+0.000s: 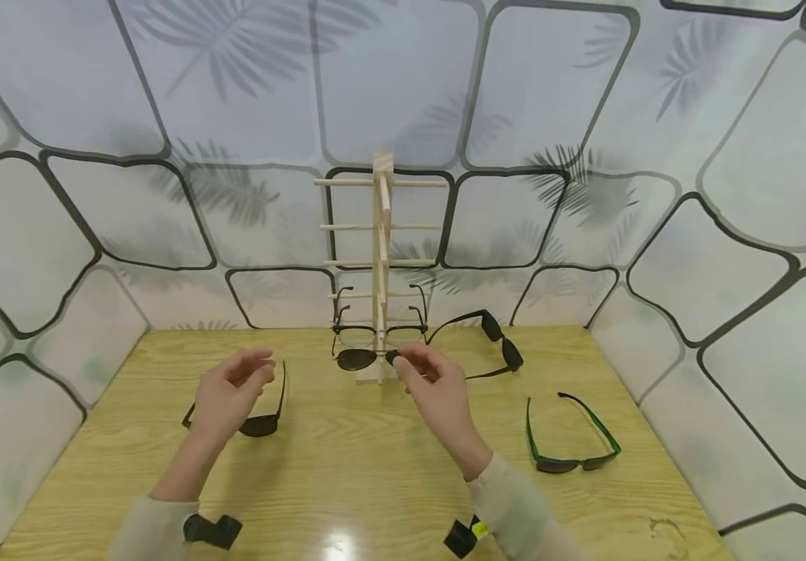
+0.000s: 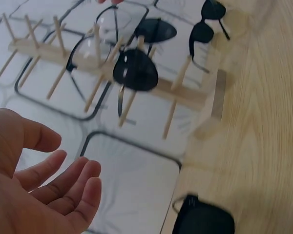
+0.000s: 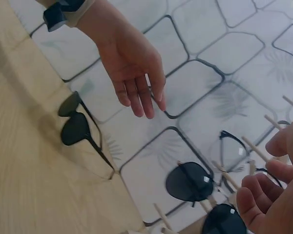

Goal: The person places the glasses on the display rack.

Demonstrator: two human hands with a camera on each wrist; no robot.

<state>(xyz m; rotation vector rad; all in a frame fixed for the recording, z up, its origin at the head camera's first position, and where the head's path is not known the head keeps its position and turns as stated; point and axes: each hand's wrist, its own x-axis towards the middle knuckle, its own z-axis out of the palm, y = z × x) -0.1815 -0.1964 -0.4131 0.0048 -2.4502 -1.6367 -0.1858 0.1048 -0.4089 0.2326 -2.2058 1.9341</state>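
A wooden display rack (image 1: 380, 249) with rows of pegs stands near the back wall. On its lower pegs sit dark-lensed sunglasses (image 1: 357, 359), with a pair of clear-lensed glasses (image 1: 357, 336) just above them. My right hand (image 1: 441, 386) is at the sunglasses' right side and overlaps that lens in the head view; its fingers are loosely bent, and in the right wrist view they hold nothing. To the left, my left hand (image 1: 226, 396) hovers empty with relaxed fingers over black sunglasses (image 1: 259, 425) that lie on the table, hiding part of them.
Another black pair of sunglasses (image 1: 512, 354) lies right of the rack, and green-framed sunglasses (image 1: 560, 465) lie at the front right of the wooden table (image 1: 332, 475). A patterned wall covering (image 1: 262, 218) encloses the back and sides.
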